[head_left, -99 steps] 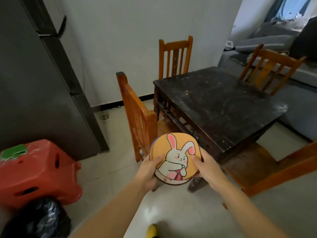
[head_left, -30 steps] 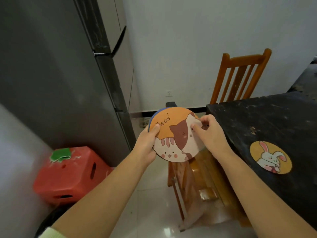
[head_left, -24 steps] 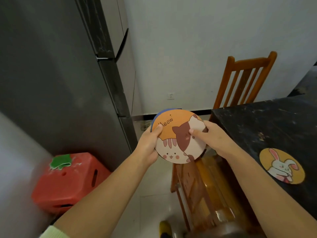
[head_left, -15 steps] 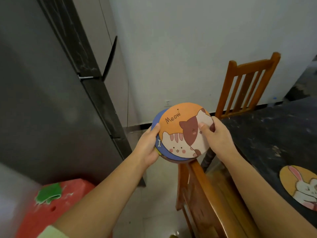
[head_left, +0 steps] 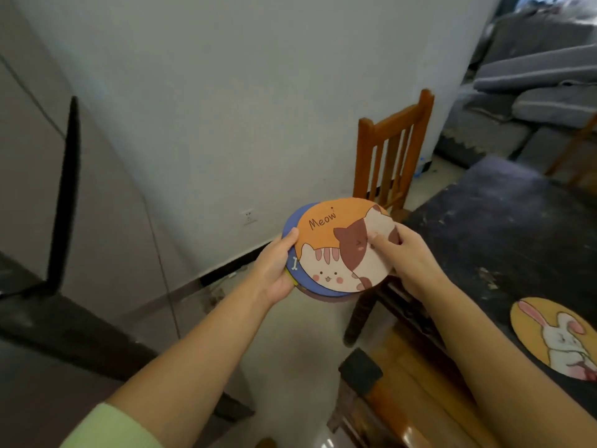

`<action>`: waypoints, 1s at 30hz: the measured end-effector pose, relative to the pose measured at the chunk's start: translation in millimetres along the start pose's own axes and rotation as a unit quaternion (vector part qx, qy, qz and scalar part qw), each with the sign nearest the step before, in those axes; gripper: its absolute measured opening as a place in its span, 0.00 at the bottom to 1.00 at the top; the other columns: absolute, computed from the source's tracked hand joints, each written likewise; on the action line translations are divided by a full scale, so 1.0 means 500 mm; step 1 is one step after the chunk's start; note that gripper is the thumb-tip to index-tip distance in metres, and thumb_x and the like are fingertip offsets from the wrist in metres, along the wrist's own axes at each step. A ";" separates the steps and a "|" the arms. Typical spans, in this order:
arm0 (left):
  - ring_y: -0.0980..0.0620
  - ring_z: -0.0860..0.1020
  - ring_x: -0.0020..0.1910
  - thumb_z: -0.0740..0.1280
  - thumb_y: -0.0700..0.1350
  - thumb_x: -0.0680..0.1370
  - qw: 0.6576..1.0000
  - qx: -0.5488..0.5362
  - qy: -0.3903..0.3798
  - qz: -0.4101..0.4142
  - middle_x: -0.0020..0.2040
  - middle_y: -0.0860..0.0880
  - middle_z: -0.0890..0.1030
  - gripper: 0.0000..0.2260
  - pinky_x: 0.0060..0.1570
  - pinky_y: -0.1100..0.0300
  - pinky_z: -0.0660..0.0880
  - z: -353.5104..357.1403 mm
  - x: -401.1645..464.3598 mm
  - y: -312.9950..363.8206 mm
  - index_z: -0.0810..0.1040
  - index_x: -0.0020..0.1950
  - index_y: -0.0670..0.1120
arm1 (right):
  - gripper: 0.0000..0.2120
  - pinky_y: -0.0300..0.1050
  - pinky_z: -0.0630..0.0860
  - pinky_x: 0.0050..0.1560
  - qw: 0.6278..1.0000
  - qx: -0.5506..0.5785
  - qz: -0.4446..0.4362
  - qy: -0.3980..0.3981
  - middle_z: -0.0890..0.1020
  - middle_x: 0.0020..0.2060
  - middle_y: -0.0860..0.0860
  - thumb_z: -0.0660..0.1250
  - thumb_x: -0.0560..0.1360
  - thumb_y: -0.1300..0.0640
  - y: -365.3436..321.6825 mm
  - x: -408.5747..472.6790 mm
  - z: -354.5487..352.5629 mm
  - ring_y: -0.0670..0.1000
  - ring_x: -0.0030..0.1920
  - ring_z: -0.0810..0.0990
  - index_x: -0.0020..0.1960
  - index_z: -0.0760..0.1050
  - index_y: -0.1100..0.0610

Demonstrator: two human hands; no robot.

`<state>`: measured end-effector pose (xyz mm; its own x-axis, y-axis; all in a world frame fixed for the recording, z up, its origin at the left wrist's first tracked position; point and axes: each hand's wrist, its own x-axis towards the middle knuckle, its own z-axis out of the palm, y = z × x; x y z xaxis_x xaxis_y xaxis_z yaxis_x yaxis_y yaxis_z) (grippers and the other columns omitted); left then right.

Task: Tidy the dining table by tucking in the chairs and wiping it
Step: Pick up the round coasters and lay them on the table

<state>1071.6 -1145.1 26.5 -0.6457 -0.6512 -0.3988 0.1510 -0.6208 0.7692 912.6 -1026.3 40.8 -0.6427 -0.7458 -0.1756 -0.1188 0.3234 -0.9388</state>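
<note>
I hold a small stack of round placemats in front of me, off the table's left edge. The top one is an orange cat mat marked "Meow", with a blue mat showing under it. My left hand grips the stack's left rim. My right hand pinches the cat mat's right side, thumb on top. A yellow rabbit mat lies flat on the dark dining table. One wooden chair stands at the table's far end; another chair is below my arms.
A grey fridge fills the left side, close to the chair below. A white wall with a socket is ahead. A grey sofa sits at the back right. A third chair's edge shows at the far right.
The view has swung right and I have stepped along the table. The stack stays in both hands, and the cat mat has slid a little right off the blue one.
</note>
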 end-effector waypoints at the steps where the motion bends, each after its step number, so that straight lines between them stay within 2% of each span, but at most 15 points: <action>1: 0.46 0.81 0.50 0.53 0.46 0.83 0.999 0.005 -0.030 -0.024 0.52 0.44 0.82 0.15 0.49 0.52 0.78 0.004 0.030 0.011 0.75 0.62 0.43 | 0.15 0.43 0.80 0.44 0.999 -0.003 0.012 0.032 0.80 0.53 0.46 0.61 0.79 0.52 0.000 0.013 -0.003 0.46 0.49 0.80 0.65 0.70 0.51; 3: 0.46 0.81 0.49 0.53 0.48 0.83 0.996 0.008 -0.068 -0.063 0.51 0.44 0.84 0.16 0.49 0.52 0.78 0.012 0.080 0.021 0.76 0.62 0.44 | 0.15 0.44 0.80 0.45 0.996 -0.007 0.026 0.090 0.80 0.55 0.47 0.59 0.80 0.51 0.006 0.030 -0.008 0.46 0.49 0.80 0.66 0.69 0.52; 6: 0.45 0.80 0.52 0.53 0.49 0.83 0.985 0.026 -0.127 -0.118 0.53 0.43 0.83 0.16 0.56 0.49 0.75 0.042 0.147 0.023 0.77 0.61 0.43 | 0.15 0.43 0.78 0.44 0.982 -0.006 0.044 0.184 0.80 0.55 0.48 0.58 0.80 0.51 0.018 0.035 -0.020 0.47 0.50 0.79 0.66 0.70 0.52; 8: 0.44 0.80 0.53 0.54 0.47 0.83 0.975 0.032 -0.161 -0.149 0.55 0.42 0.82 0.16 0.59 0.48 0.73 0.069 0.181 0.005 0.75 0.63 0.43 | 0.15 0.50 0.79 0.50 0.973 -0.001 0.065 0.223 0.79 0.56 0.49 0.58 0.80 0.51 0.025 0.030 -0.039 0.50 0.53 0.78 0.66 0.70 0.52; 10: 0.45 0.81 0.52 0.55 0.45 0.83 0.964 0.050 -0.200 -0.170 0.55 0.43 0.82 0.14 0.57 0.48 0.75 0.100 0.208 -0.021 0.75 0.64 0.43 | 0.15 0.54 0.79 0.54 0.963 -0.004 0.091 0.254 0.78 0.56 0.49 0.58 0.80 0.51 0.036 0.026 -0.067 0.51 0.54 0.77 0.66 0.69 0.51; 12: 0.45 0.81 0.50 0.55 0.43 0.83 0.957 0.064 -0.224 -0.173 0.53 0.43 0.83 0.12 0.56 0.47 0.75 0.133 0.232 -0.047 0.76 0.61 0.45 | 0.14 0.52 0.79 0.50 0.957 -0.007 0.115 0.267 0.78 0.52 0.48 0.59 0.80 0.51 0.047 0.025 -0.102 0.50 0.51 0.77 0.64 0.69 0.50; 15: 0.45 0.81 0.49 0.55 0.41 0.83 0.946 0.085 -0.254 -0.181 0.51 0.44 0.84 0.11 0.56 0.46 0.75 0.173 0.254 -0.074 0.76 0.57 0.48 | 0.08 0.47 0.79 0.42 0.953 0.005 0.144 0.267 0.76 0.44 0.46 0.61 0.78 0.53 0.056 0.014 -0.145 0.47 0.45 0.76 0.57 0.68 0.48; 18: 0.45 0.81 0.49 0.56 0.41 0.82 0.929 0.114 -0.290 -0.201 0.52 0.44 0.83 0.11 0.53 0.48 0.77 0.197 0.283 -0.089 0.75 0.60 0.48 | 0.08 0.48 0.80 0.43 0.951 0.035 0.166 0.259 0.78 0.46 0.48 0.63 0.77 0.50 0.065 0.004 -0.180 0.50 0.47 0.79 0.55 0.70 0.49; 21: 0.46 0.82 0.49 0.57 0.42 0.82 0.909 0.148 -0.317 -0.228 0.52 0.44 0.84 0.12 0.52 0.49 0.77 0.217 0.327 -0.095 0.74 0.62 0.47 | 0.09 0.43 0.78 0.39 0.951 0.035 0.202 0.230 0.81 0.45 0.49 0.63 0.76 0.46 0.073 0.013 -0.204 0.49 0.45 0.80 0.50 0.74 0.50; 25: 0.45 0.81 0.51 0.57 0.43 0.82 0.877 0.187 -0.352 -0.267 0.55 0.42 0.82 0.14 0.52 0.49 0.78 0.246 0.408 -0.102 0.72 0.67 0.47 | 0.07 0.44 0.81 0.39 0.938 -0.042 0.266 0.219 0.81 0.44 0.49 0.60 0.79 0.48 0.089 0.063 -0.217 0.50 0.46 0.81 0.49 0.74 0.51; 28: 0.43 0.79 0.56 0.57 0.45 0.82 0.859 0.205 -0.366 -0.295 0.61 0.40 0.79 0.16 0.54 0.47 0.77 0.263 0.493 -0.101 0.69 0.70 0.47 | 0.09 0.49 0.82 0.44 0.925 -0.082 0.279 0.244 0.81 0.45 0.50 0.57 0.80 0.50 0.096 0.121 -0.214 0.51 0.47 0.80 0.50 0.74 0.51; 30: 0.41 0.77 0.59 0.57 0.46 0.82 0.843 0.211 -0.384 -0.312 0.64 0.40 0.77 0.17 0.56 0.46 0.76 0.272 0.557 -0.088 0.68 0.71 0.47 | 0.09 0.50 0.82 0.44 0.917 -0.070 0.281 0.272 0.81 0.45 0.49 0.57 0.80 0.50 0.096 0.171 -0.206 0.51 0.47 0.80 0.48 0.75 0.50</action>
<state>783.3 -1239.6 -50.4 -0.8197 0.3190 -0.4758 -0.5723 -0.4219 0.7031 774.1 -1014.4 11.4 -0.9106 -0.0486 -0.4104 0.2756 0.6686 -0.6907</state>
